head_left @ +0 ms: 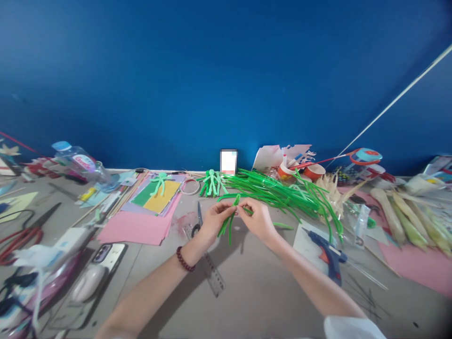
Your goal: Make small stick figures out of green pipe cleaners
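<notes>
Both hands meet over the middle of the table around a green pipe-cleaner figure (230, 226). My left hand (218, 217) pinches its bent body between thumb and fingers, and green strands hang below. My right hand (257, 217) is closed at the figure's upper right, with a bit of green stem at its fingers. Just behind them, a large bundle of green pipe cleaners (271, 190) spreads to the right. Finished-looking small green figures (212, 182) stand behind my left hand. Another pale green figure (160, 183) lies on coloured sheets.
Under my left forearm lies a clear ruler (213, 275), with scissors (199, 214) by it. A glue gun (326, 254) rests on white paper at right. Pink paper (137, 226), a phone (111, 256), red-handled scissors (24, 240) and a bottle (79, 160) are left; corn husks (409, 216) lie far right.
</notes>
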`<act>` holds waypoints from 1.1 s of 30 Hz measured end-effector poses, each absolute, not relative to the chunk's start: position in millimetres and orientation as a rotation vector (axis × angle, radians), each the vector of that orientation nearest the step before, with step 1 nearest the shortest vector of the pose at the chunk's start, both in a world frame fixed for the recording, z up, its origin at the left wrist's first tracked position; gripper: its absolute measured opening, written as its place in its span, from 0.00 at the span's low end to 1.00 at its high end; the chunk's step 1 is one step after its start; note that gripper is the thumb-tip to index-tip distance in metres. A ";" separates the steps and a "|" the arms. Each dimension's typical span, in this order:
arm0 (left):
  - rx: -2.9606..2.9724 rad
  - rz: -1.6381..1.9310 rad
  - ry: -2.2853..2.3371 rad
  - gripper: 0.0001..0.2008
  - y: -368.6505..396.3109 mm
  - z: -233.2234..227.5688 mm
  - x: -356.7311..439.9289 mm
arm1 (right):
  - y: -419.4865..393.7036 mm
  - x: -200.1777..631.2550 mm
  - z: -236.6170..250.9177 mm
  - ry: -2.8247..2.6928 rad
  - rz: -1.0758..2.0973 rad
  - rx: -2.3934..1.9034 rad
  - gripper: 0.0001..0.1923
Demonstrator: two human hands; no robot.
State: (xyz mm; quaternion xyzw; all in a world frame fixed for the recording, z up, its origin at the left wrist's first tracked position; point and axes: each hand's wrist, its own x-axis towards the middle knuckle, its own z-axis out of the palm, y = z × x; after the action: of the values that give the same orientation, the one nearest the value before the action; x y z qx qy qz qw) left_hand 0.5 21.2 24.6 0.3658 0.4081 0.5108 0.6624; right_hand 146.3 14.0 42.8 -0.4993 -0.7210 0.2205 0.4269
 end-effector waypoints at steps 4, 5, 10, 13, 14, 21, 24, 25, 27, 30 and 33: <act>0.787 1.177 0.932 0.11 20.0 21.4 1.9 | 12.1 145.3 38.7 -1.887 0.397 -1.248 0.08; 0.780 1.181 0.930 0.11 19.9 21.1 2.0 | 11.8 145.0 37.7 -1.900 0.368 -1.254 0.08; 0.734 1.194 0.900 0.12 19.8 22.9 1.5 | 10.8 143.6 36.9 -1.957 0.231 -1.301 0.07; 0.696 1.213 0.881 0.11 19.2 25.6 1.2 | 10.8 142.7 36.4 -1.992 0.176 -1.315 0.07; 0.692 1.217 0.879 0.11 19.0 26.2 1.2 | 10.8 142.5 35.6 -2.003 0.160 -1.314 0.07; 0.754 1.199 0.888 0.14 20.1 23.5 2.0 | 10.7 141.8 28.6 -2.065 -0.017 -1.294 0.07; 0.833 1.168 0.877 0.15 21.2 22.6 1.2 | 11.5 142.8 29.8 -2.055 -0.014 -1.297 0.07; 0.849 1.158 0.875 0.15 21.2 22.8 0.9 | 11.8 143.3 30.6 -2.045 0.003 -1.301 0.07; 0.866 1.138 0.874 0.15 20.8 23.7 0.3 | 12.7 144.4 32.3 -2.021 0.047 -1.310 0.07; 0.858 1.106 0.875 0.16 19.4 25.2 0.3 | 13.5 146.1 33.6 -1.990 0.092 -1.321 0.07; 0.834 1.104 0.876 0.17 18.1 26.5 1.0 | 13.6 147.1 33.9 -1.964 0.105 -1.334 0.07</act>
State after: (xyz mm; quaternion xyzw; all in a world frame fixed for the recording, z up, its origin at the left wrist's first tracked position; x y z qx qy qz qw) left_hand 1.0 18.1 26.5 0.3721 0.3909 0.4922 0.6830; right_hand 147.1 13.6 33.9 -0.5208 -0.7668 0.0411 0.3731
